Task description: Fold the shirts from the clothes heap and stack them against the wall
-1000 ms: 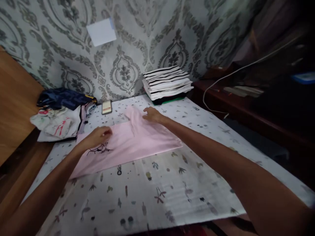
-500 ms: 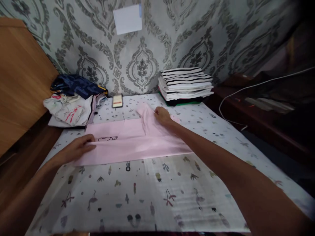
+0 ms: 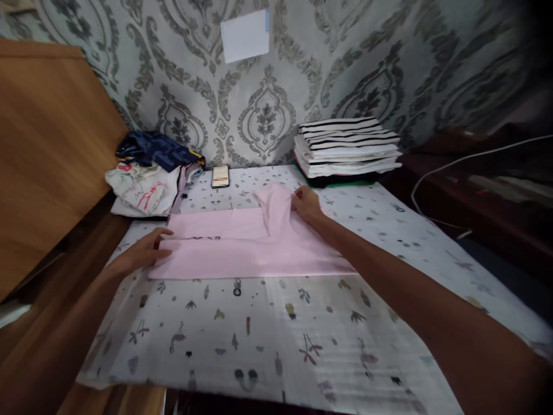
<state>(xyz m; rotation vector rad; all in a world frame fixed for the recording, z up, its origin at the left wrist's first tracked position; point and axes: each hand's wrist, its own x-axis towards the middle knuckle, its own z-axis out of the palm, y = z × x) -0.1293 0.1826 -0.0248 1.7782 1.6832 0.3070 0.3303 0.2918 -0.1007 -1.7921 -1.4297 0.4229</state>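
A pink garment (image 3: 224, 256) lies across the patterned white sheet (image 3: 242, 334), its near side folded over so that only a bit of black print shows along the fold. My left hand (image 3: 149, 249) is at the garment's left end, fingers apart, with the fingertips at the cloth's edge. At the far right part, my right hand (image 3: 307, 203) pinches the pink cloth near a raised, creased flap. The right forearm covers part of the garment's right end.
Crumpled clothes (image 3: 147, 187) are piled at the back left beside a wooden panel (image 3: 52, 144). A phone (image 3: 220, 176) lies near the wall. Folded striped and white clothes (image 3: 348, 148) are stacked back right. A white cable (image 3: 458, 158) hangs at the right.
The near fold has moved farther over the black print and looks flatter. My left hand's fingers have spread at the left end. My right hand still pinches the cloth. The whole view has shifted.
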